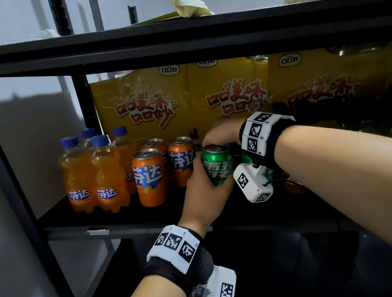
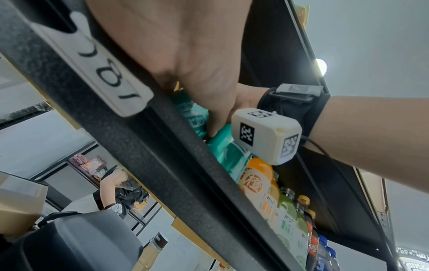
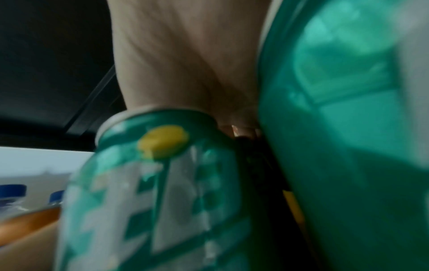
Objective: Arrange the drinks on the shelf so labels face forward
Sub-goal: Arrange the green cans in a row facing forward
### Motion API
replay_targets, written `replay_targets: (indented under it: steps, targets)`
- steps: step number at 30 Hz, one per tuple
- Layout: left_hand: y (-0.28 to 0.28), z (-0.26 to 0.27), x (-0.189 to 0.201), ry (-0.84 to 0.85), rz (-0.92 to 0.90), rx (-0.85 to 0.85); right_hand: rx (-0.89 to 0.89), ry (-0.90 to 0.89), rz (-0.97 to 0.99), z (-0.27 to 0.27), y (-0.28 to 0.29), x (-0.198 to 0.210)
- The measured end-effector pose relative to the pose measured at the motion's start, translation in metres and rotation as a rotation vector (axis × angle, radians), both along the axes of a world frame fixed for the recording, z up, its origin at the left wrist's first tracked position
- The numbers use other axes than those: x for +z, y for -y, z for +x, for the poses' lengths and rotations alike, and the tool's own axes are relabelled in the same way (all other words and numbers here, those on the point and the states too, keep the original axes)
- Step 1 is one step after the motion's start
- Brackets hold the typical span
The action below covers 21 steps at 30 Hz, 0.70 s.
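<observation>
In the head view a green soda can stands on the black shelf, its white label facing me. My left hand grips its side from the lower left. My right hand comes from above with fingers curled over the top rim. The right wrist view shows this green can blurred, with a second green can close beside it. To the left stand orange cans and orange bottles with labels forward. The left wrist view shows the gripped green can behind the shelf's front rail.
Yellow cartons fill the back of the shelf. An upper shelf board hangs close overhead. More bottles line the shelf to the right. A white price tag sits on the front rail. Another person stands in the background.
</observation>
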<state>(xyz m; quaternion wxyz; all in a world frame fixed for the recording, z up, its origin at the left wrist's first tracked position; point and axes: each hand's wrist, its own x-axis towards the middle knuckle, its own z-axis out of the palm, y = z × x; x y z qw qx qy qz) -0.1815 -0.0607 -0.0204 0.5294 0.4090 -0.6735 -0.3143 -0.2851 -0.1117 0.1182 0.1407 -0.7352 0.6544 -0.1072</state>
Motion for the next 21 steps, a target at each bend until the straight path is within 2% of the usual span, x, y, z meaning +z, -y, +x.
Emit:
replay_targets:
  steps: [2,7,10,14,21]
  targets:
    - [0.001,0.0,0.001,0.002,0.003,0.01,0.017,0.081,-0.063,-0.006,-0.006,0.004]
    - [0.003,0.0,0.005,-0.105,0.087,-0.053,-0.06,0.579,-0.425,-0.043,-0.023,0.009]
    - [0.004,0.001,0.01,-0.16,0.145,-0.11,-0.15,0.833,-0.465,-0.065,-0.032,-0.013]
    - [0.006,0.002,0.012,-0.135,0.158,-0.155,-0.252,0.857,-0.349,-0.074,-0.037,-0.047]
    - [0.006,0.001,0.01,-0.178,0.179,-0.126,-0.266,1.046,-0.376,-0.066,-0.043,-0.075]
